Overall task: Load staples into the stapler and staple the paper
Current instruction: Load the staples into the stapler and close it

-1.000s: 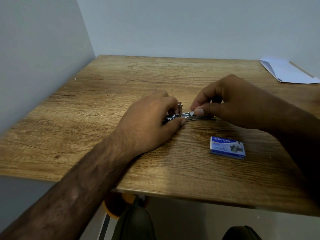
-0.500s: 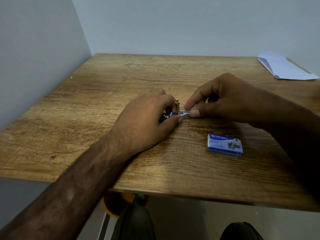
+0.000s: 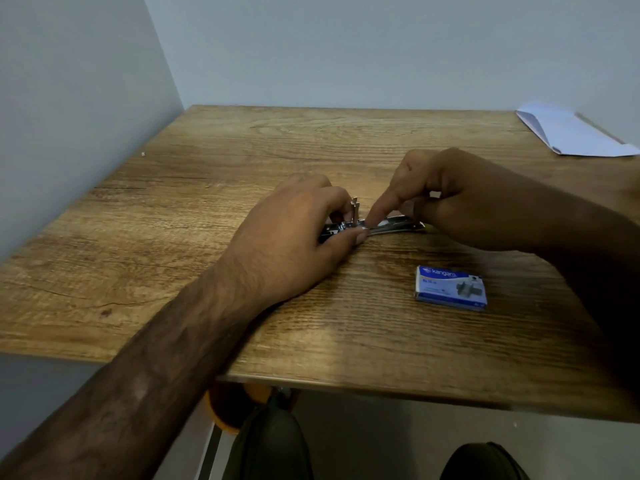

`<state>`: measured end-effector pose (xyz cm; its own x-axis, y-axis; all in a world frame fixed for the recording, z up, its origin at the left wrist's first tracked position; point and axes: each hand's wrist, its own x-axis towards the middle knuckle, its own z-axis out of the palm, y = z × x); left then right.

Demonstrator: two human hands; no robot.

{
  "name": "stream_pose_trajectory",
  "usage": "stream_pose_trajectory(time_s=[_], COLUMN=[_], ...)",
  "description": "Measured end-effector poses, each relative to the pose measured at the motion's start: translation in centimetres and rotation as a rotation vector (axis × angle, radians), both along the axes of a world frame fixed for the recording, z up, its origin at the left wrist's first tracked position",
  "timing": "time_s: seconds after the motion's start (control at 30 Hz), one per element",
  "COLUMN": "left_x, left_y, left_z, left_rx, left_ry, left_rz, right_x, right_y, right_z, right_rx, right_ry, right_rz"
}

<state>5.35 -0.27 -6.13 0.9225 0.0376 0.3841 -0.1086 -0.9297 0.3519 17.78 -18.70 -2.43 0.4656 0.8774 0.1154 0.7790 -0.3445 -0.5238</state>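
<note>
A small metal stapler lies flat on the wooden table, opened so its silver channel shows. My left hand grips its left end, thumb pressed on the near side; a small metal part sticks upright beside my fingers. My right hand covers the stapler's right end, and its index finger presses down into the channel. A blue staple box lies closed on the table, nearer me and to the right. White paper rests at the far right corner.
Grey walls close the table in at the left and back. The table's front edge runs just past my forearms. My knees in dark trousers and something orange show below the edge.
My right hand has shifted from pinching the stapler's channel with thumb and finger to pressing its index finger down into it. My left hand has kept its hold.
</note>
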Motion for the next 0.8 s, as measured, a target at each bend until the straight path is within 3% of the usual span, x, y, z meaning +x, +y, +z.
stream_pose_trajectory(time_s=[0.8], left_x=[0.1], left_y=[0.0], left_z=[0.0], left_rx=[-0.017], left_ry=[-0.010], left_rz=[0.001], right_x=[1.2], right_y=[-1.6], right_z=[1.0], right_rx=[-0.017], right_ry=[0.031], right_rz=[-0.119])
